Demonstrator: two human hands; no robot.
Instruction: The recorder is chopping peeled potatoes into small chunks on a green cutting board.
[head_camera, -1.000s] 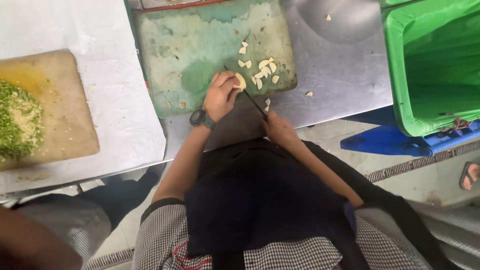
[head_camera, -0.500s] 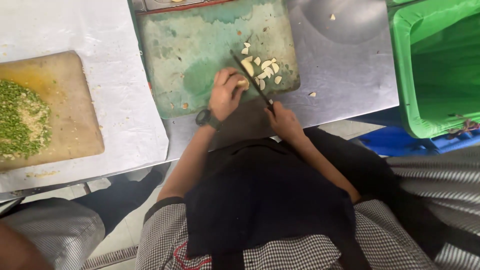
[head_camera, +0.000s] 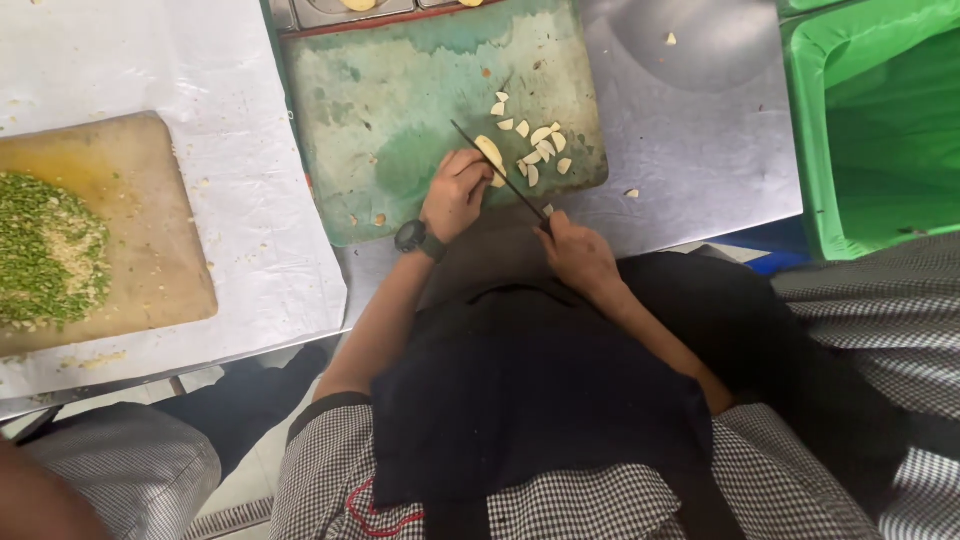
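On the green cutting board, near its lower right corner, the head view shows the left hand curled narrow over a pale garlic clove, fingertips pinning it to the board. The right hand is closed around the handle of a dark knife, whose thin blade runs up and left across the clove, its tip out over the bare middle of the board. A scatter of cut garlic slices lies just beside the blade on its right. A black wristwatch sits on the left wrist. The board rests on a steel counter; a green bin stands at the counter's right edge, and near the left edge a wooden board on white paper carries a heap of chopped green herbs.

To slice well here, it seems wise to keep the left fingertips tucked back from the edge, let the knuckles guide the blade, and hold the clove flat so that it cannot roll.

Against the frame half a second earlier, the blade has shifted left of the slice pile and now lies over the clove under the left hand, while both hands keep the same grips and the herb board stays put.
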